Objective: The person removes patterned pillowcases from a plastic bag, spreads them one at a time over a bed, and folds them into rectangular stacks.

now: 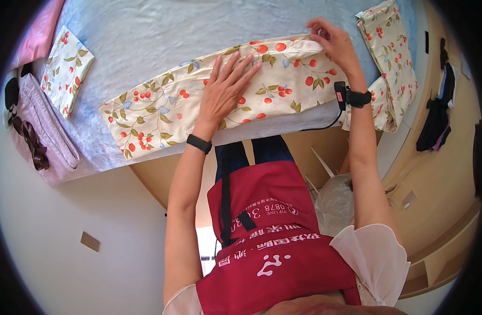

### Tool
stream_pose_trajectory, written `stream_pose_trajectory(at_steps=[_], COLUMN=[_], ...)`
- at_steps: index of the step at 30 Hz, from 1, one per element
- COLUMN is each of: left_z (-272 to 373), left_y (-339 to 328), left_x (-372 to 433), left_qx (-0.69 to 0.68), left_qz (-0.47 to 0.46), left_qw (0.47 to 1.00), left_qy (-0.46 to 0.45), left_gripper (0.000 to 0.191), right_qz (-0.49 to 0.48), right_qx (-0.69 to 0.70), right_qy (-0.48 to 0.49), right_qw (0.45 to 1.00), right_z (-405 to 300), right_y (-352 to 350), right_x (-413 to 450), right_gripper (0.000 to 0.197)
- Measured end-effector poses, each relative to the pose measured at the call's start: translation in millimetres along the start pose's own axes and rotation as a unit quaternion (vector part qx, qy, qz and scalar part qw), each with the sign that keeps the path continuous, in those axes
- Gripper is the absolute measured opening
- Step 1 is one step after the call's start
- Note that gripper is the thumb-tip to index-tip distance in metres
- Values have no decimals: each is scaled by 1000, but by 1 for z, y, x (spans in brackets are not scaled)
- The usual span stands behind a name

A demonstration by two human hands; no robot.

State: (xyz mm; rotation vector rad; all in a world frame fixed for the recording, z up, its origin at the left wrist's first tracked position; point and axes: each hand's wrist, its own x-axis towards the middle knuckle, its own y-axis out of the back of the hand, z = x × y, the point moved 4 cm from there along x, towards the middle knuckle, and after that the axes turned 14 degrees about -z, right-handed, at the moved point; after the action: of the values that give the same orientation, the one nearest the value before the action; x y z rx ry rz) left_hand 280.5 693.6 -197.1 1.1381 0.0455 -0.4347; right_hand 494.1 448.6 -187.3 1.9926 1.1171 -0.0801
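A long folded piece of cream fabric with a cherry and leaf print [154, 114] lies across the pale blue plush bed cover [138, 43] before me. My left hand [227, 86] rests flat on its middle, palm down, fingers spread. My right hand [331, 41] pinches the fabric's upper right corner between thumb and fingers, beside a plain white strip at the edge. Both wrists wear black bands. A small black device with a cable sits by the right wrist.
A folded bundle of the same print [390, 59] lies at the right. A smaller folded piece [68, 71] is at the left, near a pink item [38, 33] and a folded lilac quilted textile [48, 122]. A clear plastic bag [333, 204] stands below the bed's edge.
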Motion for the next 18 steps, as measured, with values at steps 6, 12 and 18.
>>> stream_pose_trajectory(at_steps=[6,12,18], left_z=[-1,1,16], left_y=[-5,-1,7], left_x=[2,5,15], left_qx=[5,-28,-25], left_qz=[-15,-7,13], left_qw=[1000,999,999], left_qy=[22,23,45], left_gripper=[58,59,56], right_qz=[47,81,27], right_qx=[46,68,56], right_qy=[60,-3,21], right_qw=[996,994,998], right_z=[6,32,53], right_y=[-2,22,33], right_x=[7,-12,-28], right_gripper=[30,39,38])
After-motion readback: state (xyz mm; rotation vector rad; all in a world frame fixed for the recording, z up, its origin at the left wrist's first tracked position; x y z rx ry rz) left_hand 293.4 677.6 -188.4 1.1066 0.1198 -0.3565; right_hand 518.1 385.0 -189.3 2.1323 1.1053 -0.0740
